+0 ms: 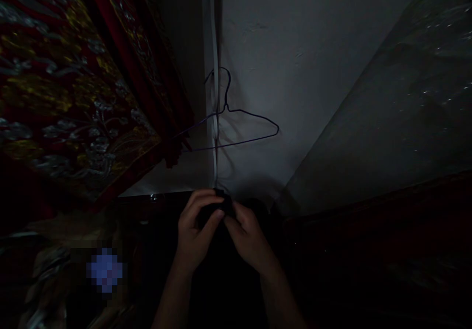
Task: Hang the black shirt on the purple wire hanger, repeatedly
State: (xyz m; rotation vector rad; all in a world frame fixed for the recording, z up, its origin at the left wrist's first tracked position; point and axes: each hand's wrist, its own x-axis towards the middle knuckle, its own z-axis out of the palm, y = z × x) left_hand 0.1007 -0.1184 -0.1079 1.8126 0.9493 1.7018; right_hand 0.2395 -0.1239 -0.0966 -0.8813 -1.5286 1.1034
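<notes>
In the dim head view my left hand (197, 223) curls its fingers and thumb around a small black thing (225, 204). From the other side, my right hand (248, 233) closes on the same thing, thumb and fingers bent towards the left hand. Too little light falls on it to tell its kind. Just above it, a white cable (215, 164) runs down the wall corner; whether the two join is hidden. Higher up, a dark wire hanger (250, 142) hangs against the wall by its hook, with nothing on its right half.
A red cloth with gold and silver embroidery (73, 93) hangs at the left, overlapping the hanger's left end. Shiny clear plastic sheeting (398, 112) slopes across the pale wall (295, 48) on the right. A blurred-out bluish patch (106, 270) lies low on the left. Dark reddish furniture edges the lower right.
</notes>
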